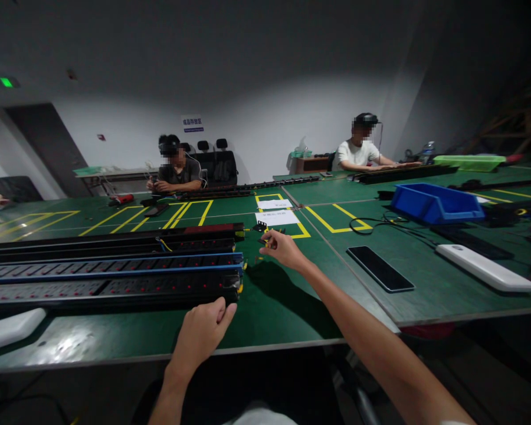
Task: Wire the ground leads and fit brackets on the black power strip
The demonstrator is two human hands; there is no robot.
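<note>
My right hand [283,248] is over the green table, just past the ends of the long strips, with thumb and fingers pinched together. Whatever is in that pinch is too small to make out; a small black toothed piece [261,225] shows just beyond the fingertips. My left hand [203,327] is closed at the near end corner of the front black strip [159,286], its fingertips hidden. That strip carries a row of dark modules with red dots. Behind it lies a similar strip with blue edges [115,265], then more black rails [115,236].
White paper sheets [277,217] lie ahead amid yellow tape lines. To the right are a phone [379,268], a white power bank [484,267], a cable and a blue bin [438,203]. A white device [13,330] sits front left. Two people work across the table.
</note>
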